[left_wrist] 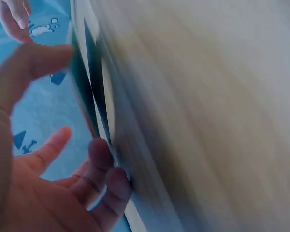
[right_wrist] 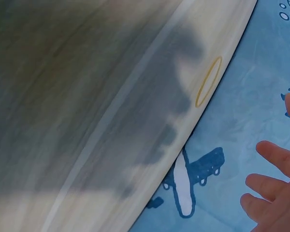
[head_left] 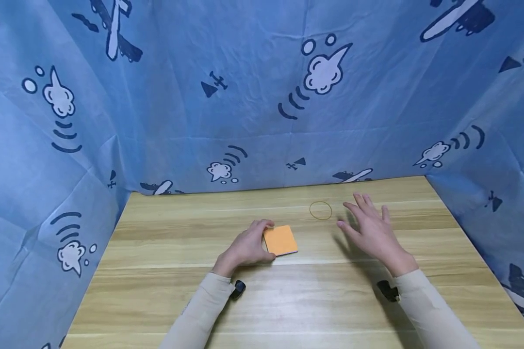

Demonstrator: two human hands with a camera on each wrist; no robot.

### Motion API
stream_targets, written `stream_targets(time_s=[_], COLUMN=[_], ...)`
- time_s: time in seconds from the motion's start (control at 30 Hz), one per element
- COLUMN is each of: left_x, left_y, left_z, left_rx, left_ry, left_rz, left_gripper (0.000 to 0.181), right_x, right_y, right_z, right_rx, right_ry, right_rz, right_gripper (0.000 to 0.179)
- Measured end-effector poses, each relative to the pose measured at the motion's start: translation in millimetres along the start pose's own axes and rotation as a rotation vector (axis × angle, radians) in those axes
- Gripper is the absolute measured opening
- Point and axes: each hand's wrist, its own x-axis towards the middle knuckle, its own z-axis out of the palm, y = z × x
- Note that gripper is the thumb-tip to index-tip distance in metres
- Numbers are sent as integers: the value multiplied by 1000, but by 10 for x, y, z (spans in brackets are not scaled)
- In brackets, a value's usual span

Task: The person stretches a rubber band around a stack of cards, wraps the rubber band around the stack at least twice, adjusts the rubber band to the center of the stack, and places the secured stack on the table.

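A thin, flat orange square [head_left: 281, 240], like a stack of cards or paper, is near the middle of the table. My left hand [head_left: 247, 245] holds it by opposite edges between thumb and fingers. From the left wrist, the square's dark greenish side [left_wrist: 82, 77] shows, tilted, with the left hand's thumb at one end and fingertips at the other. A thin yellow rubber band [head_left: 320, 210] lies in a loop farther back on the table. To its right, my right hand [head_left: 372, 233] hovers with fingers spread, holding nothing; its shadow falls on the wood.
The light wooden table [head_left: 166, 271] has a pale striped grain. Blue cloth [head_left: 253, 111] printed with planes and clouds hangs behind it and along both sides. A small black device sits at each wrist, beside the light sleeves [head_left: 203, 303].
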Motion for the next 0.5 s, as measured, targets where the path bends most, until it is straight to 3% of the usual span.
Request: stream_targets(time_s=[0.17, 0.33, 0.5], left_x=[-56, -114, -146], left_y=[-5, 72, 170], left_z=[-56, -182, -291], left_rx=[-82, -163, -147], left_ry=[43, 89, 151], left_rz=[-7, 32, 81], left_gripper=[72, 59, 56], right_x=[78, 183, 316], right_y=[-32, -92, -148], right_z=[51, 138, 271], right_rx=[10, 11, -39], right_ry=[-49, -95, -111], right_rz=[-13, -61, -161], right_gripper=[60, 51, 40])
